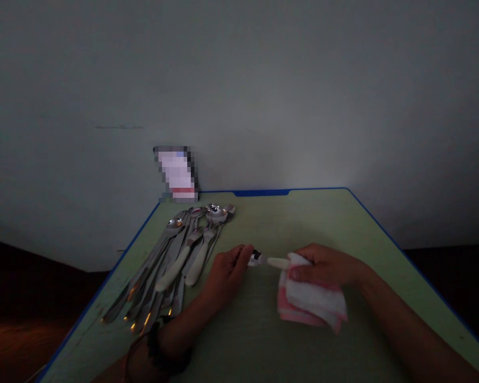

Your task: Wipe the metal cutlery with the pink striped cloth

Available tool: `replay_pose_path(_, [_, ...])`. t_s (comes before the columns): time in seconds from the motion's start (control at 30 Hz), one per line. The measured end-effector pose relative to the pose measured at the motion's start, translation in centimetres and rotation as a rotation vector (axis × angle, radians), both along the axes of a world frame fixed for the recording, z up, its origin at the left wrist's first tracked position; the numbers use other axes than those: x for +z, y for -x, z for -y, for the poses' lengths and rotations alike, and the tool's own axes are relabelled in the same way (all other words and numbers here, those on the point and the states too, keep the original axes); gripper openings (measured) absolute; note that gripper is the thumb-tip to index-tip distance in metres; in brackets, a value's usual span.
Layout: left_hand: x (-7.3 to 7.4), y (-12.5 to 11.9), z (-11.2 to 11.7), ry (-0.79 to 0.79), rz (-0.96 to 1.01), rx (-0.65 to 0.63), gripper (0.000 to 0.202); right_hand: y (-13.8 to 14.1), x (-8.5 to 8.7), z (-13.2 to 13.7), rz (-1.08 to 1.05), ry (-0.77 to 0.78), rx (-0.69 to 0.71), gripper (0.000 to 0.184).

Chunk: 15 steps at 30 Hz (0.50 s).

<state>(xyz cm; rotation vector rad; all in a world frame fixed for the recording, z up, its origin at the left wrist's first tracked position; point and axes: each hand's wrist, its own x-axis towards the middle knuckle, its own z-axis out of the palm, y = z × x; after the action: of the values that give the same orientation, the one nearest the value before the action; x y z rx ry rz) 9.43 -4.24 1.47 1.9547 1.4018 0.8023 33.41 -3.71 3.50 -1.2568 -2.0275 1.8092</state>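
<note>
My left hand [225, 276] pinches the bowl end of a small spoon [268, 260] with a white handle, held level just above the green table [263, 330]. My right hand [323, 266] grips a folded pink and white cloth [311, 300] and wraps it round the spoon's handle. Both hands are closed. A dark band sits on my left wrist.
A pile of several metal spoons [171, 260], some with white handles, lies on the left part of the table. The table has a blue rim [263, 192] and stands against a pale wall. A blurred card [178, 173] leans at the back left corner.
</note>
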Motion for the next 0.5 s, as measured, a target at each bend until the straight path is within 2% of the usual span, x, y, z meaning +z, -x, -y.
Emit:
replay_pose_path(0.17, [-0.1, -0.2, 0.7, -0.014, -0.010, -0.095, 0.039, 3.1, -0.6, 1.3, 0.004, -0.121, 0.046, 0.038])
replay_pose_path(0.3, [-0.3, -0.6, 1.3, -0.008, -0.002, -0.186, 0.039, 4.6, -0.8, 2.1, 0.013, -0.269, 0.014, 0.037])
replay_pose_path(0.37, [-0.2, -0.6, 1.4, 0.001, 0.008, -0.196, 0.040, 4.8, -0.8, 2.1, 0.005, -0.276, -0.006, 0.037])
replay_pose_path(0.5, [0.1, -0.5, 1.1, 0.030, 0.042, -0.152, 0.040, 3.7, -0.3, 1.6, 0.017, -0.181, 0.023, 0.034])
